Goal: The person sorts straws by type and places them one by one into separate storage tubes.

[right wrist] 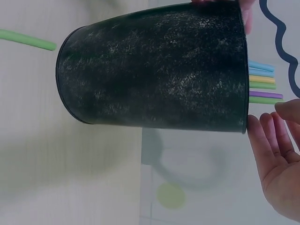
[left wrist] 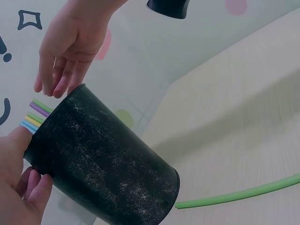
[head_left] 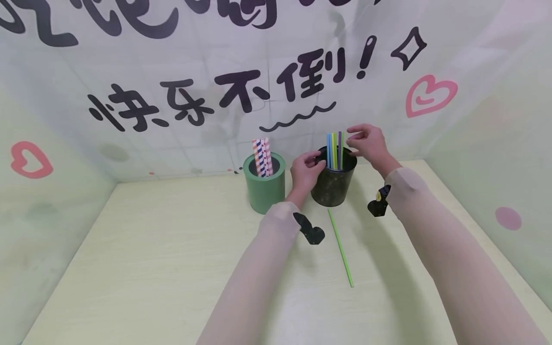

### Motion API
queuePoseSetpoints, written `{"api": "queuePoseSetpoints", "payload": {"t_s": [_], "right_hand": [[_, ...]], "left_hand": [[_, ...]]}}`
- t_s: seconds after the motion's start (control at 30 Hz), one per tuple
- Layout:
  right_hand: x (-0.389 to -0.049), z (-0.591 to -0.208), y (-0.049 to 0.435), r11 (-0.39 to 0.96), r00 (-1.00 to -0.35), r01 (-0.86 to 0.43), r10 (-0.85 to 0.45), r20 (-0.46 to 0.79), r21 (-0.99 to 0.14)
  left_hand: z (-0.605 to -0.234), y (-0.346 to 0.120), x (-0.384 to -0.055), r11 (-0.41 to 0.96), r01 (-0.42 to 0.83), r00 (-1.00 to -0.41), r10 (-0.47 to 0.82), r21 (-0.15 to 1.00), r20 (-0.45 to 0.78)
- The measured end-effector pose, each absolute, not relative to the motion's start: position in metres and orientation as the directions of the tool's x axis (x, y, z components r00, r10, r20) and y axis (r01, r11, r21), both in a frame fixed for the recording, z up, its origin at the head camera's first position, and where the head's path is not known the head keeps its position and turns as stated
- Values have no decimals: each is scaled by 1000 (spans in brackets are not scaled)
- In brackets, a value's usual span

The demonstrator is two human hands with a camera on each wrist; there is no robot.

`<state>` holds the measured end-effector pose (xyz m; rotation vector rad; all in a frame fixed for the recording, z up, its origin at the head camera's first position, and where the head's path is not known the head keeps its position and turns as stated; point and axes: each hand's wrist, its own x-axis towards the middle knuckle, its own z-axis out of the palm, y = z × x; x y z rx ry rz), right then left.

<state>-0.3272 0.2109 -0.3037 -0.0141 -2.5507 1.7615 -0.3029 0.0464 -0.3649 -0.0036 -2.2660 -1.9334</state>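
Note:
A black metal bucket stands on the table with several coloured drinking straws upright in it: blue, yellow-green, green and purple. My left hand grips the bucket's rim on its left side, with fingers against the outer wall in the left wrist view. My right hand is at the opposite side of the rim, fingers loosely bent and holding nothing. In the right wrist view one fingertip lies right at the rim, close to the straws. In front of the bucket a single green straw lies on the table.
Left of my left hand stands a green cup holding several striped paper straws. A printed cloth backdrop with large dark characters rises behind the pale table, and light panels close off both sides.

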Motion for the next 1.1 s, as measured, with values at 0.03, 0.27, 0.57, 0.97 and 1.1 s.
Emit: {"api": "queuePoseSetpoints", "payload": {"t_s": [0.03,0.27,0.57,0.97,1.1], "right_hand": [[-325,-304,213,366,-999,-17,25,28,-931],[-309,-307,229,424,-998,-69,-28,63,-903],[-282,-328,242,415,-992,-71,-121,22,-907],[-257,-366,238,287,-999,-29,-24,23,-957],[-252,-382,233,275,-998,5,-52,-20,-961]], "left_hand": [[-365,46,-303,162,108,-987,-103,981,125],[-363,46,-301,164,103,-988,-101,981,120],[-364,46,-301,164,90,-989,-99,982,107],[-363,47,-302,164,99,-989,-96,981,116],[-364,47,-302,167,100,-988,-99,981,117]]}}
